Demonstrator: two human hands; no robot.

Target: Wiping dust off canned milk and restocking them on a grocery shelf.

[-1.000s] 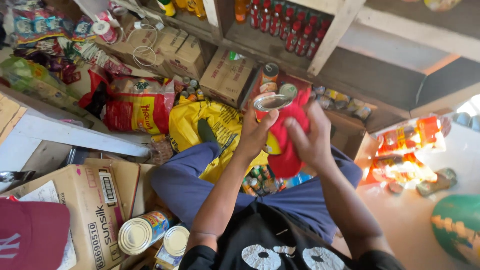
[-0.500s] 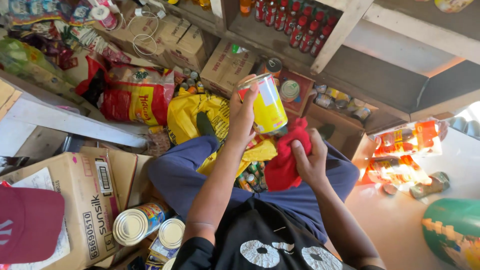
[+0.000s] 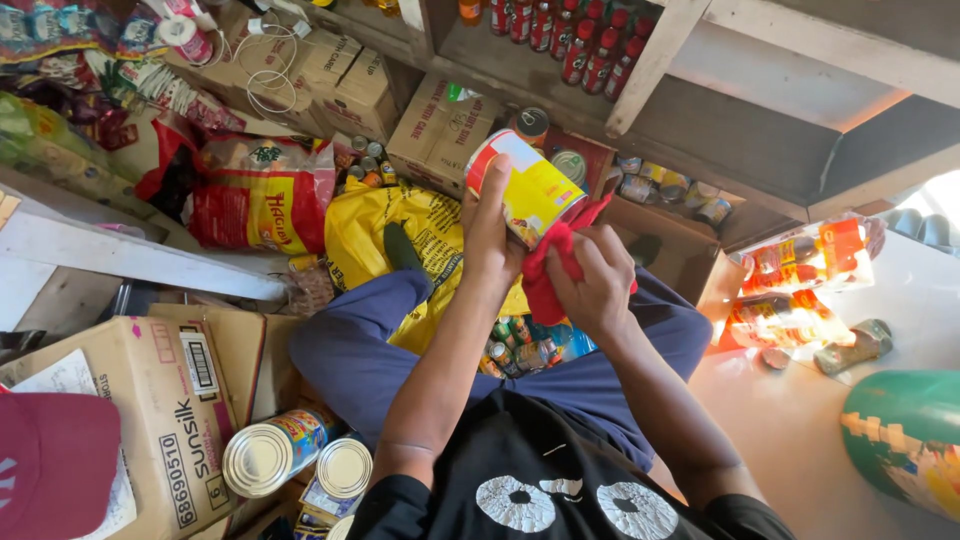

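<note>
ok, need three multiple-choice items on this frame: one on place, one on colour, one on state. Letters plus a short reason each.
1. Where are the two cans lying on their sides?
A. on the top shelf
B. beside the cardboard box by the person's left knee
C. on the white counter

2. What colour is the cloth?
A. red
B. blue
C. white

3. How is the yellow can held?
A. standing on the floor
B. tilted, in the left hand
C. inside a box

B: the two cans lie by the cardboard box.
A: the cloth is red.
B: the left hand grips the yellow can while the right hand presses the cloth on it.

Cardboard boxes, sacks and tins crowd the floor.
</note>
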